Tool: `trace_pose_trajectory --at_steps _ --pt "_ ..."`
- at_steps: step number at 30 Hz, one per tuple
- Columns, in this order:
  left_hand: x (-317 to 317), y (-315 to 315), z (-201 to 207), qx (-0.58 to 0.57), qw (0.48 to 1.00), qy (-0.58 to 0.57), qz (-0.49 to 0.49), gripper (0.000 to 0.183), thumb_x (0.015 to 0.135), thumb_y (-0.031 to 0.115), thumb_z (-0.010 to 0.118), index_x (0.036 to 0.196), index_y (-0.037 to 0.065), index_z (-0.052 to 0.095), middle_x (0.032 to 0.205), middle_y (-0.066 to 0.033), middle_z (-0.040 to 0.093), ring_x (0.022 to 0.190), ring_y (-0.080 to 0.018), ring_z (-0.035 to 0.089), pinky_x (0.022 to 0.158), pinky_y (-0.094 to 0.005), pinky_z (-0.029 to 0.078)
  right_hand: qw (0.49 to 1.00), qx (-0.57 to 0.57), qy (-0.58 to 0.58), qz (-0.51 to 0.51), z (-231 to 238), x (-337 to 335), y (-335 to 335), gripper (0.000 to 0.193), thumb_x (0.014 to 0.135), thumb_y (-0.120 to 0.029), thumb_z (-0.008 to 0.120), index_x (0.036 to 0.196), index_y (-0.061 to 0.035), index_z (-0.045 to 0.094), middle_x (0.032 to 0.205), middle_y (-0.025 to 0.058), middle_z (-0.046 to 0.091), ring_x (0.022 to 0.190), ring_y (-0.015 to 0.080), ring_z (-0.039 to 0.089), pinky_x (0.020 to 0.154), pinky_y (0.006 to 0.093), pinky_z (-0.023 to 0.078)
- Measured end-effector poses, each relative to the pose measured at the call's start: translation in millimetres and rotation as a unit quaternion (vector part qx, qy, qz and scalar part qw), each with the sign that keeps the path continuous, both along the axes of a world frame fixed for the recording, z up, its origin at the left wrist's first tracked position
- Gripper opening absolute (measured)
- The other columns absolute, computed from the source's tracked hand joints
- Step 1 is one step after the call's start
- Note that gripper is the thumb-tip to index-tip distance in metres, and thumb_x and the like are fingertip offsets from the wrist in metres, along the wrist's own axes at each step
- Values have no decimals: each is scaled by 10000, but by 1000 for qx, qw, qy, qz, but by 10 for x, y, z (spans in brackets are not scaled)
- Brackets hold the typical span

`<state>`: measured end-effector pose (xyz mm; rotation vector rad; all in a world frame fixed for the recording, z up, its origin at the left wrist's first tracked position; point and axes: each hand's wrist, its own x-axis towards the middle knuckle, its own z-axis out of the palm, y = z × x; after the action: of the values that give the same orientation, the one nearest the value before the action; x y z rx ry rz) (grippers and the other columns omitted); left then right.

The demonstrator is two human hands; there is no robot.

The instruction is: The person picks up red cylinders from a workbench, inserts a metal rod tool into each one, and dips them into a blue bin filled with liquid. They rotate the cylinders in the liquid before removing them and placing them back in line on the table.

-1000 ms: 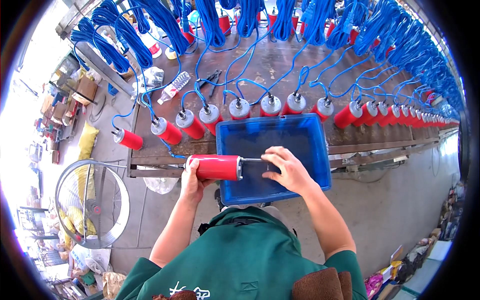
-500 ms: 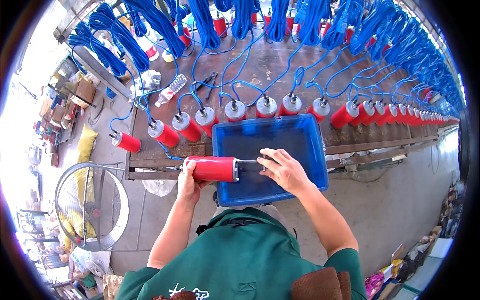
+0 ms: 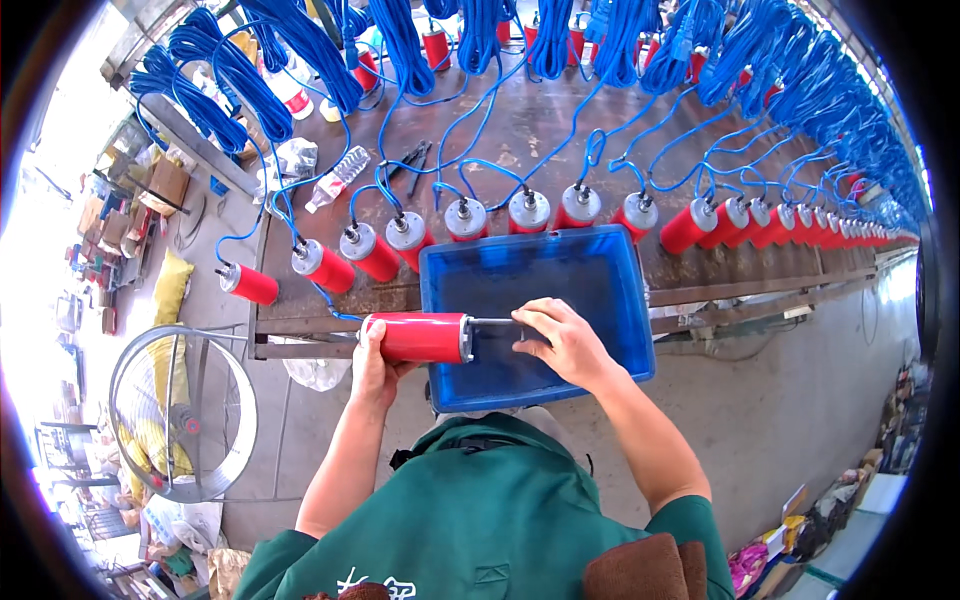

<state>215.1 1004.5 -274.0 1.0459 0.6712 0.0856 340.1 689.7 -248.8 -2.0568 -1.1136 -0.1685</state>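
A long, brown, worn table (image 3: 520,130) spread out beyond the fingers of both hands, the largest thing there. Bundles of looped blue cable (image 3: 402,50) hung at its far side, furthest from the fingertips. A row of red cylinders with grey metal caps (image 3: 372,254) lined the table's near edge, just past the fingers and running off to their right. Below the right fingers sat a rectangular blue plastic tub (image 3: 500,396), dark inside. Well to the left of the left fingers stood a round fan with a wire cage (image 3: 191,425). The glossy red cylinder (image 3: 418,338) in hand lay level between the two sets of fingers, partly over the tub's left side; the left hand (image 3: 374,372) was wrapped around its left end, thumb on the near side. Up beyond the left fingers lay a clear plastic bottle (image 3: 338,180) and, right of it, dark pliers (image 3: 412,165). Thinnest was a straight grey metal rod (image 3: 494,321), reaching from the held cylinder to the right hand (image 3: 570,345), whose bent fingers and thumb stood narrowly apart at its outer end; whether they gripped it, I could not tell.
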Motion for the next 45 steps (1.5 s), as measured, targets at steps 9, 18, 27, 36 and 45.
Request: trace_pose_trajectory --at_steps 9,18,27,36,45 --pt "4 23 12 21 999 1 -28 770 943 618 730 1418 43 536 1324 -178 699 1181 -317 730 953 -490 652 867 115 475 -95 77 -165 98 466 1017 -372 763 1306 -15 689 849 88 717 740 209 717 687 348 586" --pt "1 -39 -18 21 1000 -22 -4 688 965 548 721 1359 0 585 1240 -191 733 1071 -316 769 881 -484 680 759 37 639 -118 -211 140 123 569 1032 -524 708 947 34 777 650 108 657 631 360 685 651 361 541" --pt "25 7 -5 -10 1000 -6 5 684 992 548 688 1381 3 550 1266 -201 718 1104 -340 762 882 -503 686 997 -50 -23 -61 -82 -16 61 605 875 -218 865 1412 -102 612 1357 93 621 1104 266 674 977 387 589" --pt "55 142 -152 3 999 43 9 729 937 631 737 1408 121 515 1306 -161 693 1165 -326 737 927 -519 667 999 -24 -36 -5 -175 97 5 421 941 -272 790 1323 -116 707 1211 44 737 1022 255 736 862 377 608" --pt "38 35 -98 24 1000 12 -7 801 909 679 752 1419 105 524 1312 -156 695 1184 -331 729 931 -525 667 986 77 148 -13 33 114 -131 455 941 -294 827 1325 -74 719 1178 107 748 993 323 750 875 428 604"
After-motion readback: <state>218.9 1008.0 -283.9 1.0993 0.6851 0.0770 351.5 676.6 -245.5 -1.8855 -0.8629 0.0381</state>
